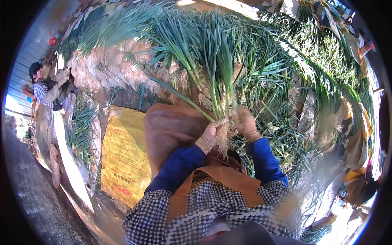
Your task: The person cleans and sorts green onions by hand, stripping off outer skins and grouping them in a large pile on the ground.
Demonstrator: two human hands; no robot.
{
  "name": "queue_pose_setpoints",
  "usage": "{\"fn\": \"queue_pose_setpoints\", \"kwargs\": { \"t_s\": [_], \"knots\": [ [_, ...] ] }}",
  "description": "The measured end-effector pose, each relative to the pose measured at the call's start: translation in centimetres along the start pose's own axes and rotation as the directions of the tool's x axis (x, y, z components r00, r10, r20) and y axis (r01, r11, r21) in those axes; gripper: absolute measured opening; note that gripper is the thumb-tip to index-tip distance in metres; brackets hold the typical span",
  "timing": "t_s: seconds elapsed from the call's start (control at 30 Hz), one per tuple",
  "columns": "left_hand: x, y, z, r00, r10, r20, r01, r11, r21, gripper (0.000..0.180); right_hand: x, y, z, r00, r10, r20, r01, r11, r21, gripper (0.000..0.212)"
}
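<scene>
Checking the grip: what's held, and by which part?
A bunch of green plants, in the left hand by the pale stems near the roots; right hand, grip unclear.

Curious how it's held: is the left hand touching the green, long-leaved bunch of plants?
Touching. The head view shows the left hand gripping the green, long-leaved bunch near its base, pale stringy roots hanging below.

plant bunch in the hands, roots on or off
On: pale, stringy roots hang from the plant bunch between the left hand and the right hand.
</scene>
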State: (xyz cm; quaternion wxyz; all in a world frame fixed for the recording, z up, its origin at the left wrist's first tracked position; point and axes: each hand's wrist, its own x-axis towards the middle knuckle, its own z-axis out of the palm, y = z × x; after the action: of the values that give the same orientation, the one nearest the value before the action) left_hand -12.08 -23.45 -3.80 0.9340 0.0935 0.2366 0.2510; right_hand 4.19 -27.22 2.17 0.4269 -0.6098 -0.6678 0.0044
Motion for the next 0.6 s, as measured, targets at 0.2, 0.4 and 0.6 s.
{"fn": "queue_pose_setpoints", "kwargs": {
  "t_s": [0.2, 0.4, 0.6],
  "knots": [
    [-0.6, 1.0, 2.9, 0.986, -0.032, 0.162, 0.054, 0.989, -0.134, 0.028, 2.0, -0.1, -0.3, 0.768, 0.523, 0.369, -0.636, 0.557, 0.535, 0.054],
    [-8.2, 12.3, 15.8, 0.964, 0.172, 0.205, -0.154, 0.983, -0.102, 0.032, 5.4, 6.7, 4.0, 0.72, 0.622, 0.309, -0.667, 0.743, 0.059, 0.038],
    [-11.1, 17.8, 20.2, 0.815, 0.232, 0.53, -0.191, 0.973, -0.132, 0.045, 8.2, 10.6, 7.1, 0.754, 0.581, 0.306, -0.586, 0.805, -0.086, 0.041]
  ]
}}
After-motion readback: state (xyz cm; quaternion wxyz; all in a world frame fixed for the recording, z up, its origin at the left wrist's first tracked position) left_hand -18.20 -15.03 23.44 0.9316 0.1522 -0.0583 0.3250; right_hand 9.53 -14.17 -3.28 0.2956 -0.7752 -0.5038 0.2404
